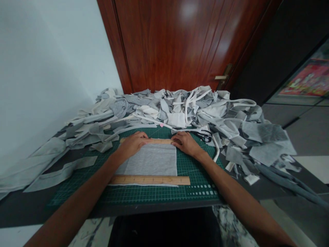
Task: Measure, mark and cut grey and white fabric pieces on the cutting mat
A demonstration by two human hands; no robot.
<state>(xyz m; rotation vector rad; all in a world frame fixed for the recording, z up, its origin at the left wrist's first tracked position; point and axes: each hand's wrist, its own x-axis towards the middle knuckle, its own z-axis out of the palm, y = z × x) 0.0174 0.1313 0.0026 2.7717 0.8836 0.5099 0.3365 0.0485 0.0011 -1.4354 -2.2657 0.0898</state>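
A piece of light grey fabric (154,159) lies flat on a green cutting mat (197,168). Across its far edge runs a wooden ruler (161,141), with a thin strip of cloth showing just beyond it. My left hand (135,142) grips this ruler near its left part, fingers bent over it. At the right end, my right hand (185,141) pinches the ruler and the fabric edge beneath. A second wooden ruler (154,180) rests across the fabric's near edge, touched by neither hand. Fingertip contact is partly hidden.
Grey and white fabric scraps (177,106) are heaped along the back and both sides. Black-handled scissors (204,135) lie beyond my right hand. A loose grey strip (64,173) lies at the left. Behind the dark table (144,208) stands a wooden door (169,44).
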